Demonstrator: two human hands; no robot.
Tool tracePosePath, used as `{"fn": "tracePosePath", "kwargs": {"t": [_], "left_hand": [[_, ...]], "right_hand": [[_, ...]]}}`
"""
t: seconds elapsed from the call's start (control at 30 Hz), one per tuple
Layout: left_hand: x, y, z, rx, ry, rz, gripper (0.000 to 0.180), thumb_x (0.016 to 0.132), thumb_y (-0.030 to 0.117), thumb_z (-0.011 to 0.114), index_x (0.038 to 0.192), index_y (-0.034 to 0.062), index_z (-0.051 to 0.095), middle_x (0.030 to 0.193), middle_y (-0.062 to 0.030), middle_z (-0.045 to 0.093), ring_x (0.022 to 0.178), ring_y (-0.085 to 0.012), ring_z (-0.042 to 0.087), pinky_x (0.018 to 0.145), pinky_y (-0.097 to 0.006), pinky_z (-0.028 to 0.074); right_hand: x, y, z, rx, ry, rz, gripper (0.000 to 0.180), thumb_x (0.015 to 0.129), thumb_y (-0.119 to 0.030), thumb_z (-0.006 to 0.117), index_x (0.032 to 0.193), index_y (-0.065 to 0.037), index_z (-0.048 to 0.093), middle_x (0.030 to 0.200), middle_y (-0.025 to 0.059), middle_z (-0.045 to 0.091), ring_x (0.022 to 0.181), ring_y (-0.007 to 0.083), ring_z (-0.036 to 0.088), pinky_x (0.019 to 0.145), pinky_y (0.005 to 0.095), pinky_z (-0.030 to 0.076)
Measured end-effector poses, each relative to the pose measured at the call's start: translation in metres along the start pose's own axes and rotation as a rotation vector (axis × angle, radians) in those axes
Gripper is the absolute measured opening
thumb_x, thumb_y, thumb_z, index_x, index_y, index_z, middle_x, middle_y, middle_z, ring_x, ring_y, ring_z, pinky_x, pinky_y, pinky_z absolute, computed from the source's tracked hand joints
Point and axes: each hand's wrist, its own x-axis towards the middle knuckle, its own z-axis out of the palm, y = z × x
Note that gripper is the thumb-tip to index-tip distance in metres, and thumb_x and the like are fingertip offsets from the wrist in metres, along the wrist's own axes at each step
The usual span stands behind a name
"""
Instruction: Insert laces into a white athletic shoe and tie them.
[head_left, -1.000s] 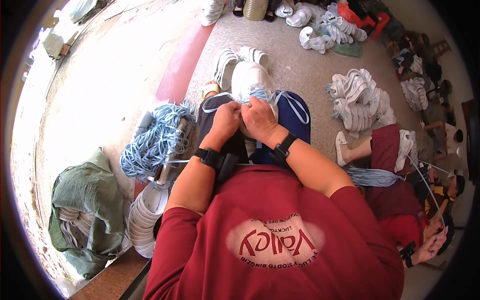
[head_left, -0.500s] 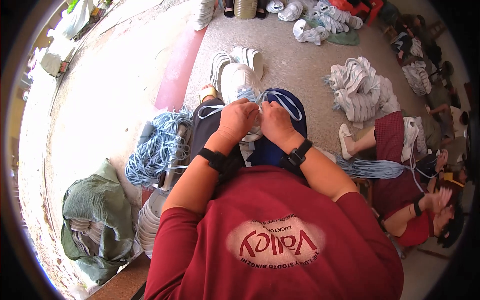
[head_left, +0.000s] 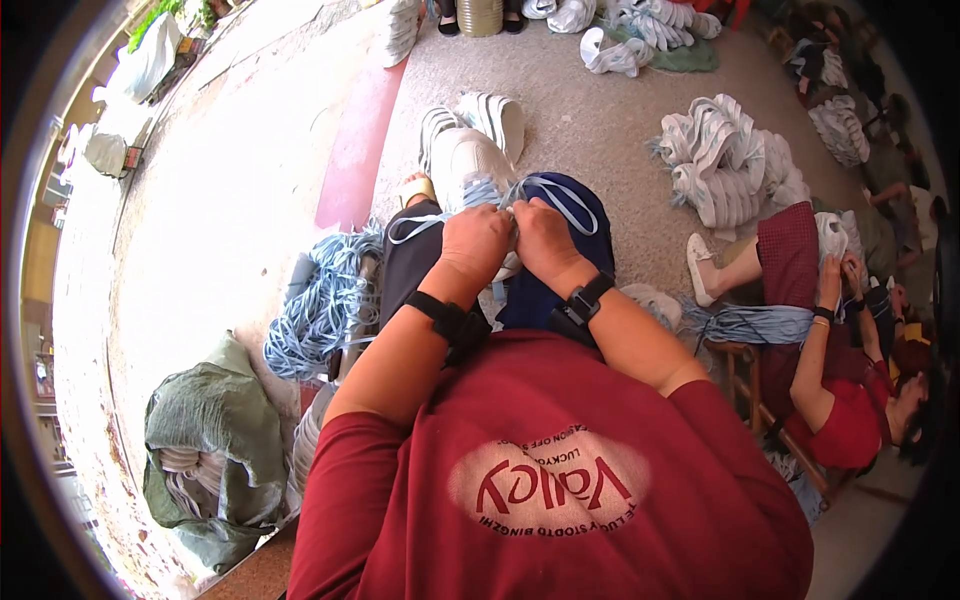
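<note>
Between my knees sits a white shoe upper (head_left: 470, 157), its toe pointing away from me and light blue lacing across its front. My left hand (head_left: 476, 243) is closed at its near end, fingers pinched together. Close beside it, almost touching, my right hand (head_left: 546, 240) is closed too, fingertips pressed in. A light blue shoelace (head_left: 577, 209) runs from the fingers, looping out over my right knee, with another loop over the left. What exactly lies between the fingertips is mostly hidden by the hands.
A heap of blue laces (head_left: 322, 300) lies to my left, near a green sack (head_left: 215, 440) of white pieces. Stacked white uppers (head_left: 495, 122) stand ahead, with a larger pile (head_left: 725, 165) at right. A co-worker (head_left: 850, 400) sits at right beside a lace bundle (head_left: 755, 323).
My hands stay at the shoe and have drawn slightly closer together. The view has shifted a little. At right, the co-worker's hands have moved to a white upper.
</note>
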Motion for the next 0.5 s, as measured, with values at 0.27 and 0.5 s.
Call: {"fn": "tracePosePath", "kwargs": {"t": [0.27,0.5], "left_hand": [[-0.001,0.001,0.002,-0.163,0.129,-0.06,0.012,0.073,0.022,0.06,0.07,0.0107,0.06,0.072,-0.0066,0.059,0.068,-0.0265,0.061,0.058,-0.038,0.048],[-0.017,-0.015,-0.015,-0.122,0.175,-0.036,0.011,0.074,0.019,0.059,0.068,0.0093,0.057,0.071,-0.0089,0.059,0.067,-0.0284,0.061,0.059,-0.039,0.049]], "right_hand": [[0.001,0.009,0.009,0.114,0.061,0.091,0.004,0.073,-0.003,0.054,0.075,-0.003,0.05,0.072,0.0198,0.057,0.071,0.0387,0.057,0.062,0.0455,0.045],[-0.002,0.0,-0.008,0.171,0.062,0.11,0.009,0.074,-0.007,0.059,0.072,-0.004,0.051,0.07,0.018,0.056,0.067,0.0369,0.057,0.059,0.0449,0.045]]}}
